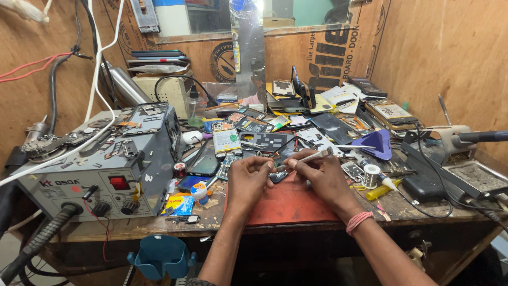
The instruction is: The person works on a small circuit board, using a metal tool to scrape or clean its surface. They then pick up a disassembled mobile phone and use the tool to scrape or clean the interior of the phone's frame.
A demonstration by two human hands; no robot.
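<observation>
Head view: a small dark circuit board (278, 175) sits at the middle of the bench (159, 225), at the far edge of a red work mat (288, 204), pinched between both hands. It looks light, thin and stiff, and probably fragile; its tiny parts would not like pressure, so the bare edges seem the safest place to hold it. The left hand (247, 177) curls closed on the board's left edge, fingertips down, wrist resting near the mat. The right hand (323, 175) is closed around a slim pale tool (309, 157), perhaps tweezers, held like a pen; its tip slants down and left toward the board. I cannot tell whether the tip touches it. Both forearms come up from the near edge, angled inward. A grey rework station (100, 169) stands to the left, and a solder spool (371, 175) lies just right of the right hand.
</observation>
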